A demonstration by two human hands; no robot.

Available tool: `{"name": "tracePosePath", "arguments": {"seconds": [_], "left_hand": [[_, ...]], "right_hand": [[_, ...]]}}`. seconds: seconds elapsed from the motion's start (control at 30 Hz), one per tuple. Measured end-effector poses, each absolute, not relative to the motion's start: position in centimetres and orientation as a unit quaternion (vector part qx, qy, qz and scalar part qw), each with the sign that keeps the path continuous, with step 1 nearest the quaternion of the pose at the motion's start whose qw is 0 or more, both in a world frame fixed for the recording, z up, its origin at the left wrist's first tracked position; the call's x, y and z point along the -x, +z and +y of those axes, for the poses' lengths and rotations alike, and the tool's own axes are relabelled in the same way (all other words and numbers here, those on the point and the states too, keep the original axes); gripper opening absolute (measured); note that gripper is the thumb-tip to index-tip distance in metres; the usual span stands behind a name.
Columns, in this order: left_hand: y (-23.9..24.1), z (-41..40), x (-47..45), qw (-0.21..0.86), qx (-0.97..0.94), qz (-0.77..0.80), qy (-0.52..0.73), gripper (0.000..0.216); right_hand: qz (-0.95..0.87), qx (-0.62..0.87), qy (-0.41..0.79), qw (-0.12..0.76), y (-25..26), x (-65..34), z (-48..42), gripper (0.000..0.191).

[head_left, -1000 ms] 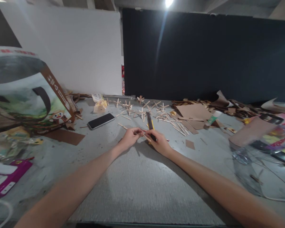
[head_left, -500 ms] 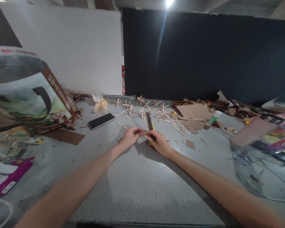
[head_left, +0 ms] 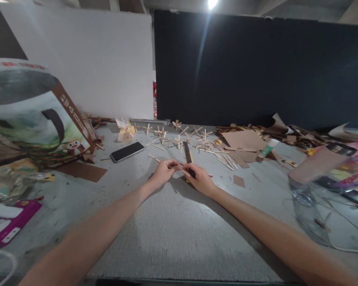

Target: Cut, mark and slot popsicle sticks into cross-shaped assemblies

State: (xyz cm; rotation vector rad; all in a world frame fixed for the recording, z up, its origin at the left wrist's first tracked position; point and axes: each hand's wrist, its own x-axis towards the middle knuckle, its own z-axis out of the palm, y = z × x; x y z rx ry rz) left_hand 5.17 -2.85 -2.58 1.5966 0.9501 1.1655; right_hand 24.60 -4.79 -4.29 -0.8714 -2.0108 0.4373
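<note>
My left hand (head_left: 164, 173) is closed in a pinch near the middle of the table; what its fingertips hold is too small to make out. Close beside it, my right hand (head_left: 200, 178) has its fingers closed on a short thin wooden stick (head_left: 185, 172). A black and yellow utility knife (head_left: 187, 152) reaches out from behind the right hand's fingers, apparently lying on the table. Beyond both hands are several wooden sticks joined into crosses and stars (head_left: 179, 140), and loose wooden sticks (head_left: 226, 161) lie to their right.
A black phone (head_left: 127, 151) lies left of the sticks. Brown cardboard pieces (head_left: 240, 140), a glue stick (head_left: 267, 148) and a pinkish bottle (head_left: 319, 161) are on the right. A large printed bag (head_left: 44, 123) and a purple case (head_left: 16, 222) occupy the left side.
Both hands stay almost in place, with only a slight shift of the fingers around the small stick. Nothing else on the table has moved.
</note>
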Motion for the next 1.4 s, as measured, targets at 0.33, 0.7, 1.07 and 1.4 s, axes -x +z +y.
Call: {"name": "tracePosePath", "arguments": {"seconds": [0.33,0.7,1.07,1.4], "left_hand": [[-2.9,-2.6,-5.3,0.455,-0.641,0.394,0.476,0.01],[-3.7,-0.4,-3.6,0.436,-0.582,0.43,0.535,0.019],[-3.1,-1.6,-4.4,0.442,-0.649,0.398,0.474,0.012],[-3.2,-1.4,-4.3,0.428,-0.678,0.389,0.454,0.011]], "right_hand": [[-0.816,0.344,0.167,0.433,-4.0,-24.5,-4.9,0.01],[-0.816,0.331,0.15,0.45,-4.3,-24.5,-5.2,0.013],[-0.81,0.345,0.179,0.44,-4.4,-24.7,-4.6,0.02],[-0.817,0.343,0.171,0.43,-4.3,-24.7,-4.7,0.018]]}}
